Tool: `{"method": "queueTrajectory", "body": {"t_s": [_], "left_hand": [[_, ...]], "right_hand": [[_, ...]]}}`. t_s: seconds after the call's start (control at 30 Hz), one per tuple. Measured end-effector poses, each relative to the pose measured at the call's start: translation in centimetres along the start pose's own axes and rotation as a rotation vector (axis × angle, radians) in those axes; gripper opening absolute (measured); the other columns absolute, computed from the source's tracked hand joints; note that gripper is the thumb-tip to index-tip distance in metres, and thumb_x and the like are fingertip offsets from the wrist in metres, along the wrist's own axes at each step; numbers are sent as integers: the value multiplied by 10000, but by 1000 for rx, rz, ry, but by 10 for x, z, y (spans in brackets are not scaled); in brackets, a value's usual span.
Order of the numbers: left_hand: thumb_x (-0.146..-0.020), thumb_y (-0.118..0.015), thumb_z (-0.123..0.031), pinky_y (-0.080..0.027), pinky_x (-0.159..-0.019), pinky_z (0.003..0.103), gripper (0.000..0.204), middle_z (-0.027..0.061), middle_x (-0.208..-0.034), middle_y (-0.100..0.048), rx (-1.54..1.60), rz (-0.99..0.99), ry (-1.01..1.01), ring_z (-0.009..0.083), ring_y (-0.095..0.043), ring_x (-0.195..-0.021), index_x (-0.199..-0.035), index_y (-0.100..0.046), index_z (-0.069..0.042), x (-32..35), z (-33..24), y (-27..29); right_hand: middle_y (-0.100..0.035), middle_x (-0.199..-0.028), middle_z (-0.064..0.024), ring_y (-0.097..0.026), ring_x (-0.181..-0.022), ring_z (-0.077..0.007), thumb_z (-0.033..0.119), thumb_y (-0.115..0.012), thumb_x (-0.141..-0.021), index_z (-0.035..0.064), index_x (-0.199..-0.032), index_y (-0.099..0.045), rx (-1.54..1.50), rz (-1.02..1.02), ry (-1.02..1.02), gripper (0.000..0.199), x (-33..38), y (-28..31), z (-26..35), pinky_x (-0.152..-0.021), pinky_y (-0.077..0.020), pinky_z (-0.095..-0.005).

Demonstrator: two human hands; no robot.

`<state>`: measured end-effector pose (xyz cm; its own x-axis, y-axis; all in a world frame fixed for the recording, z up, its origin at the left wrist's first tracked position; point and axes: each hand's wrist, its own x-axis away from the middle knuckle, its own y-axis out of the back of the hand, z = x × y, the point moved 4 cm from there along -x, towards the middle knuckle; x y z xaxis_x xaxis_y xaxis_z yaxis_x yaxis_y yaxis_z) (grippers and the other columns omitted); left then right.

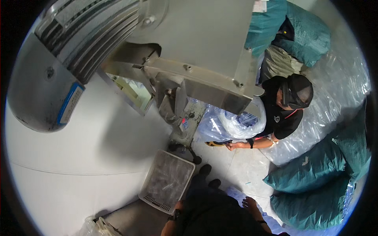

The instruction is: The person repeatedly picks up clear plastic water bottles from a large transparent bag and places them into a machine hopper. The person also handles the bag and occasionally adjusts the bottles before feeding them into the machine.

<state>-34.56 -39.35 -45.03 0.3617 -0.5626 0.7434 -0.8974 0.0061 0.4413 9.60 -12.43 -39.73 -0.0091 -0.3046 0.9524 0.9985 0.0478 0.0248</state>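
Note:
My left hand [178, 206] is at the near right corner of a white plastic basket [188, 170]; it seems to touch the rim, but its fingers are mostly hidden. Inside the basket lie clear, thin plastic pieces too blurred to name. My right hand [249, 203] hangs low beside my body over the floor, fingers apart, holding nothing.
A large metal machine [197, 39] hangs overhead, with a motor housing [43, 86] at left. Across from me crouches a co-worker [285, 110] beside a clear plastic bag [214, 124] of blue-tinted items. Green sacks [307, 165] and a clear-wrapped pile [334, 90] stand right.

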Motion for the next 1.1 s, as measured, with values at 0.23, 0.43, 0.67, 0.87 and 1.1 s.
{"method": "queueTrajectory", "body": {"t_s": [0.23,0.43,0.67,0.87,1.1], "left_hand": [[-962,-554,-285,-524,-952,492,397,245,-1207,-690,28,-102,-10,423,-655,-1145,-1270,-672,-66,6,-32,27],[-964,-552,-291,-524,-937,492,383,244,-1185,-692,-57,-26,-202,424,-658,-1127,-1243,-675,-60,-34,-145,51],[-967,-550,-299,-523,-918,493,369,243,-1158,-694,-436,393,-796,425,-661,-1106,-1212,-678,-54,-66,-428,-10],[-970,-549,-305,-523,-902,493,360,242,-1136,-697,-753,769,-1133,425,-664,-1088,-1185,-681,-48,-1,-530,-109],[-973,-547,-312,-523,-884,494,353,241,-1109,-699,-970,1003,-1248,426,-668,-1067,-1154,-685,-42,37,-538,-153]], "right_hand": [[-676,-1238,-138,-680,-1072,-289,217,-493,-1043,129,-1382,-544,70,96,104,354,-13,-1,-13,-862,-572,-427],[-689,-1213,-113,-667,-1109,-251,225,-544,-1010,143,-1359,-561,74,70,219,359,-42,1,-51,-886,-565,-424],[-703,-1169,-110,-689,-1008,-250,230,-546,-1006,93,-1261,-641,-53,-166,285,304,-16,-42,-45,-840,-562,-394],[-702,-1154,-114,-682,-997,-238,213,-546,-990,62,-1220,-674,-205,-342,214,303,22,-42,-72,-843,-552,-387],[-696,-1156,-132,-676,-1012,-251,200,-545,-971,52,-1209,-672,-420,-461,155,308,40,-51,-126,-856,-543,-403]]}}
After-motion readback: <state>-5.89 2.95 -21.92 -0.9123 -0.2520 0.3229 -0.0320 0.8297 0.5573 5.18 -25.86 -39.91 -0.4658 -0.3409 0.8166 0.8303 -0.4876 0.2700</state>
